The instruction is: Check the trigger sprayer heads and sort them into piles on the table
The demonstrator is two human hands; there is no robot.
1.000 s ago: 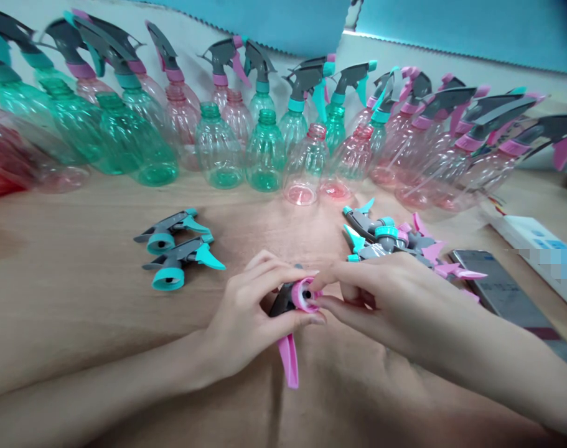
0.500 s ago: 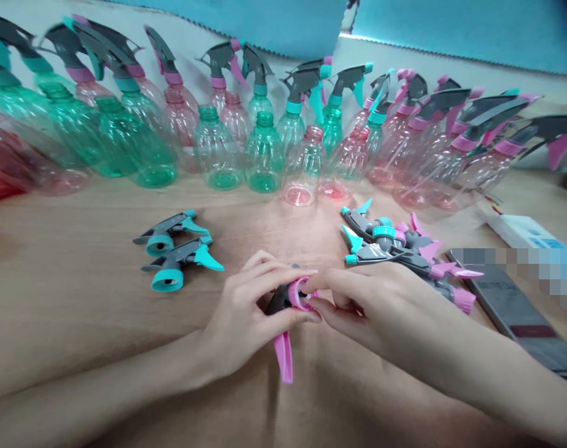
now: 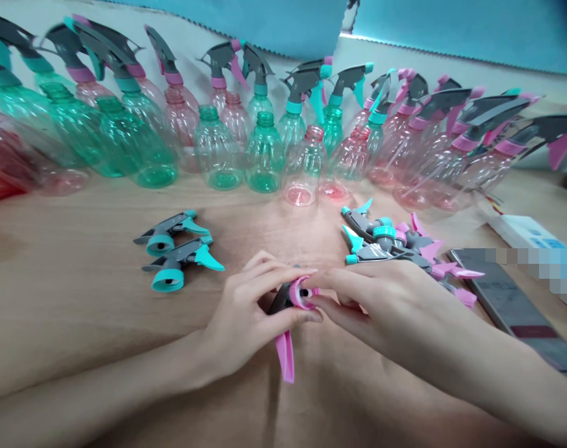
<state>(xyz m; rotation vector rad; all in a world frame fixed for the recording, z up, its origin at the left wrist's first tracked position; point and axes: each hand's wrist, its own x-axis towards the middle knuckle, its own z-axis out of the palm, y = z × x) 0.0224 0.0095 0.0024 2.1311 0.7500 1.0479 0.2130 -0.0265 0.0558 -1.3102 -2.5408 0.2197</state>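
Observation:
Over the front middle of the table, my left hand (image 3: 239, 314) is wrapped round a grey and pink trigger spray head (image 3: 285, 356). Its pink trigger points down toward me, and its pink collar faces right, with the round opening partly visible. The thumb and forefinger of my right hand (image 3: 381, 298) are closed on the rim of that collar; whether they also hold a small part is hidden. Left of my hands lie two grey and teal spray heads (image 3: 167, 280). A pile of teal and pink spray heads (image 3: 383, 233) lies just beyond my right hand.
Across the back stand several clear green bottles (image 3: 264, 155) and pink bottles (image 3: 304, 165), some open-necked, others with spray heads fitted. A phone (image 3: 511, 305) lies on the right, near a white and blue packet (image 3: 530, 233). Something red (image 3: 3, 180) is at the far left.
My right fingertips have shifted slightly at the collar, so more of its opening and dark centre shows. Both hands stay in nearly the same place.

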